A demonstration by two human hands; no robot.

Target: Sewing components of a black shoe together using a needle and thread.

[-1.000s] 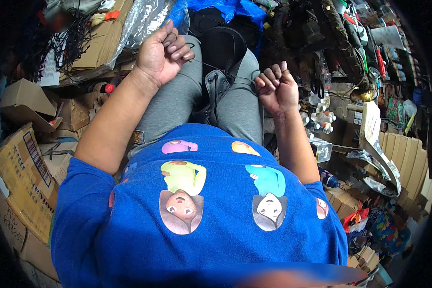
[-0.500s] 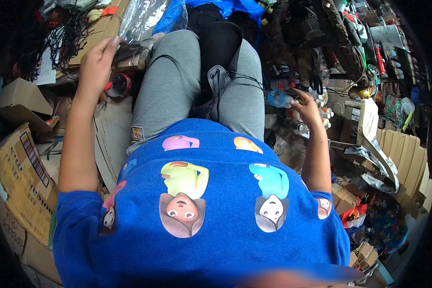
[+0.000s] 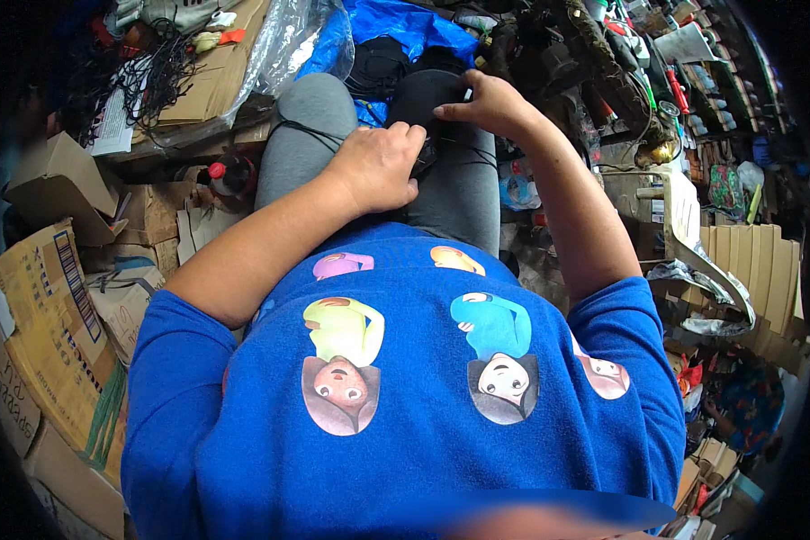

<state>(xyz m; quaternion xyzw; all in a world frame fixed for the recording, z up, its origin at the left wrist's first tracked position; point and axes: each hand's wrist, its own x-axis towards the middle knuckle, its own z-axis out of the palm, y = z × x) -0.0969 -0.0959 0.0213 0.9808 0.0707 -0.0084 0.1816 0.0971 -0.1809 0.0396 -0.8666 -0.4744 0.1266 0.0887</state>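
Note:
A black boot [image 3: 429,94] lies upright between my thighs, its far end beside my right knee. My left hand [image 3: 380,169] reaches across my lap with its fingers curled on the boot's near part, which it largely hides. At the far end, my right hand [image 3: 495,106] holds the boot's edge, thumb on the near side and index finger beyond it. A thin black cord [image 3: 308,131] crosses my left thigh towards the boot, and more of it shows over my right thigh. What lies under the left fingers is hidden.
A red-capped bottle [image 3: 232,176] stands left of my leg, near cardboard boxes [image 3: 61,187]. Clear plastic sheeting [image 3: 288,49] and blue plastic [image 3: 405,20] lie ahead. Several bottles [image 3: 518,187] stand to the right, beside a pale curved plastic frame [image 3: 684,211].
Both hands have come inward from far out at the left and right sides and now meet at the boot. The boot's eyelet flap, visible before, is now covered by my left hand.

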